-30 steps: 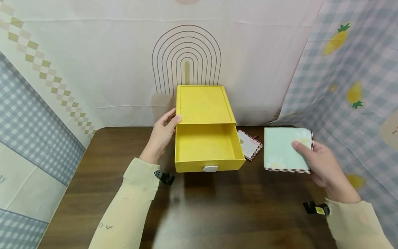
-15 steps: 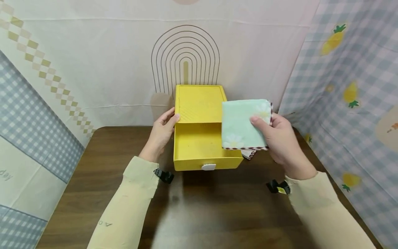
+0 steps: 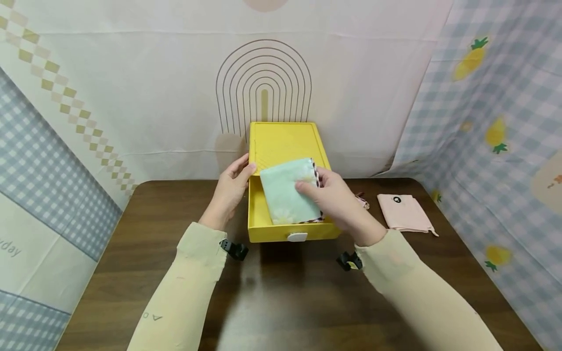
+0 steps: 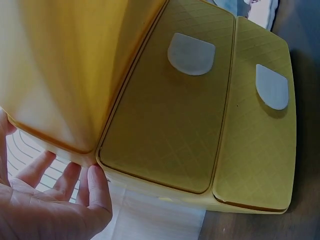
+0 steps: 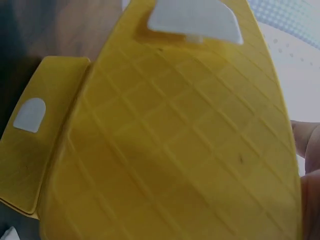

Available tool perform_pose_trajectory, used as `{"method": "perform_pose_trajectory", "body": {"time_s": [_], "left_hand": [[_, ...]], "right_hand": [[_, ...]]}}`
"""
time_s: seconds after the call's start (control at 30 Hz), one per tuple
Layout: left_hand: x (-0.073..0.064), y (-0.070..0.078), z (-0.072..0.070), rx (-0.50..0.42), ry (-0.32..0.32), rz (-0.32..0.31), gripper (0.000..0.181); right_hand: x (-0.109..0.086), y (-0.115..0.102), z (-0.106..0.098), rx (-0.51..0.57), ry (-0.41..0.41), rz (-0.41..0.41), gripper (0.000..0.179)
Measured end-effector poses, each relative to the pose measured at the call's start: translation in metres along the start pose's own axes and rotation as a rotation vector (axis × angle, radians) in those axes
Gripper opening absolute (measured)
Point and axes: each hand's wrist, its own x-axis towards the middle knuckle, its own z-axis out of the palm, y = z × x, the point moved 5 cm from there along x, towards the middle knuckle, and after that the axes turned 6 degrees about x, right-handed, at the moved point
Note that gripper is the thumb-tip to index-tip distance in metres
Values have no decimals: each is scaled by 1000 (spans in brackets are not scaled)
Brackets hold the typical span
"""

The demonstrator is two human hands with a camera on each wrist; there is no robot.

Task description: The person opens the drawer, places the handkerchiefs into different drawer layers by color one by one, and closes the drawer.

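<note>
A yellow drawer cabinet stands against the back wall, its top drawer pulled out. My left hand holds the cabinet's left side near the front, thumb at the upper front corner. In the left wrist view, the fingers lie along that side. With my right hand, I pinch a folded mint-green towel with white flowers and a dark-checked trim. Thumb on top, it tilts over the drawer opening, its lower part behind the drawer front. In the right wrist view, the drawer front hides the towel.
Two lower drawers with white tabs are closed. Right of the cabinet, a folded pink towel lies on the brown table. Another small checked-edge cloth shows partly behind my right forearm. Printed fabric hangs behind and beside the table.
My right hand has carried the mint-green towel leftward from beside the cabinet to over the open drawer, then lowered it. The pink towel has come into sight. My left hand stays in place.
</note>
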Motion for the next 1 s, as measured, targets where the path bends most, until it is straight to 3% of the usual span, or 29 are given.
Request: {"method": "perform_pose_trajectory", "body": {"time_s": [0.27, 0.5, 0.8, 1.0], "left_hand": [[0, 2, 0, 21, 1, -1, 56], [-2, 1, -1, 8, 2, -5, 55], [-1, 1, 1, -1, 0, 5, 55], [-1, 1, -1, 3, -1, 9, 56]], "right_hand": [[5, 7, 4, -112, -26, 67, 27], [7, 14, 2, -143, 17, 140, 48], [-3, -1, -6, -268, 71, 62, 54], [-8, -7, -12, -266, 84, 8, 59]]}}
